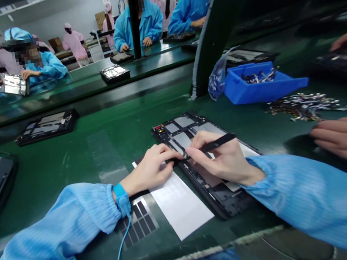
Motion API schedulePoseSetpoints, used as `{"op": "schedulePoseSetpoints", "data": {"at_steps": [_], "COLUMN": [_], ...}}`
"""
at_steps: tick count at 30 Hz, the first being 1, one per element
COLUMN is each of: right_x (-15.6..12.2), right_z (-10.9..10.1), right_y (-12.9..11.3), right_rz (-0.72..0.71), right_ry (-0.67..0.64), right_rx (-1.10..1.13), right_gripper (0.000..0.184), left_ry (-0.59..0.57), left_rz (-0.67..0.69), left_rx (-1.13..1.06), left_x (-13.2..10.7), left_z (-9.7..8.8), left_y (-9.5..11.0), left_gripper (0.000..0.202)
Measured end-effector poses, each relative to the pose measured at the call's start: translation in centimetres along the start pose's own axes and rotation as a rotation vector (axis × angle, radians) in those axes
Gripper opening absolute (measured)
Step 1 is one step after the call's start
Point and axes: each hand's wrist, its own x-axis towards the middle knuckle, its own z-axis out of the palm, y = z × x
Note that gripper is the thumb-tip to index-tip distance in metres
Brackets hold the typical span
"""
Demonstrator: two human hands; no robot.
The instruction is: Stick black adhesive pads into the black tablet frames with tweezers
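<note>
Blue sleeves (313, 191) reach toward an opened tablet (207, 180), flat on the bench (65, 161) — likely for steadiness; the right hand (223, 157) pinches tweezers (218, 142) pen-like, the left hand (151, 169) (wrist strap (122, 199) on) at the tablet's left edge, grip unclear.

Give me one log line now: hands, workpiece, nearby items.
left hand: fingertips at open device's left edge | right hand: holds black tool over device | white sheet: left of device | blue bin: beyond, right
</note>
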Motion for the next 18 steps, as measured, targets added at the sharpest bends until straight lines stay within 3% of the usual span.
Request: {"op": "schedulePoseSetpoints", "data": {"at_steps": [6,11,13,15,18], "right_x": [-0.1,0.4,1.0,1.6,2.2], "right_z": [0.1,-0.9,-1.2,-1.0,0.6], "right_y": [0.2,-0.1,-1.0,-2.5,-4.8], "right_rz": [-0.043,-0.093,-0.073,-0.068,-0.094], "right_ry": [-0.002,0.271,0.301,0.16,-0.236], "right_rx": [0.019,0.066,0.045,0.016,0.123], "right_gripper": [0.023,0.023,0.02,0.016,0.01], "left_ry": [-0.038,-0.146,-0.184,-0.236,-0.242], "left_rz": [0.009,0.072,0.097,0.046,-0.153], "left_rx": [0.078,0.517,0.624,0.609,0.477], "left_x": [0.1,0.0,0.1,0.0,-1.0], "left_z": [0.0,0.5,0.4,-0.6,-3.5], "left_y": [-0.3,1.8,2.5,2.3,0.8], "left_gripper": [0.03,0.027,0.025,0.026,0.029]}}
